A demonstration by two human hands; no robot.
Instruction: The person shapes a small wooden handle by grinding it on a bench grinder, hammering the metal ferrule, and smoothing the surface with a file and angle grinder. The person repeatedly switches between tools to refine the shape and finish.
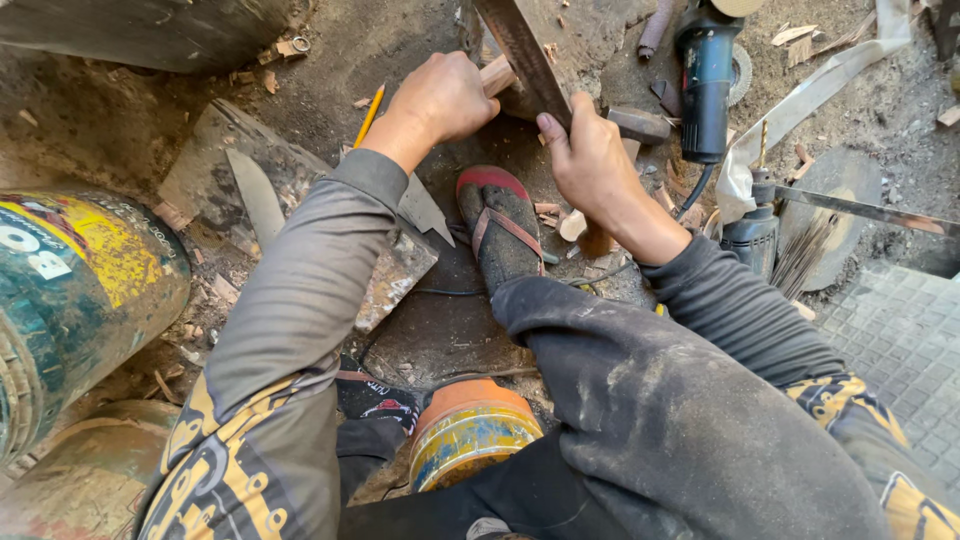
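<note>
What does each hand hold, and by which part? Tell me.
The left hand grips the blade's wooden handle. The right hand pinches the blade's lower edge with its fingertips.

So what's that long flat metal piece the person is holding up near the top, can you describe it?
The blade is a long, flat, dark metal strip with a rusty brown face, running diagonally from the top edge down toward the right hand, whose fingers curl over its lower end. A pale wooden handle juts from its side into the left hand's fist. It sits tilted over a dusty block, above the person's sandalled foot. Its upper end is out of frame.
</note>
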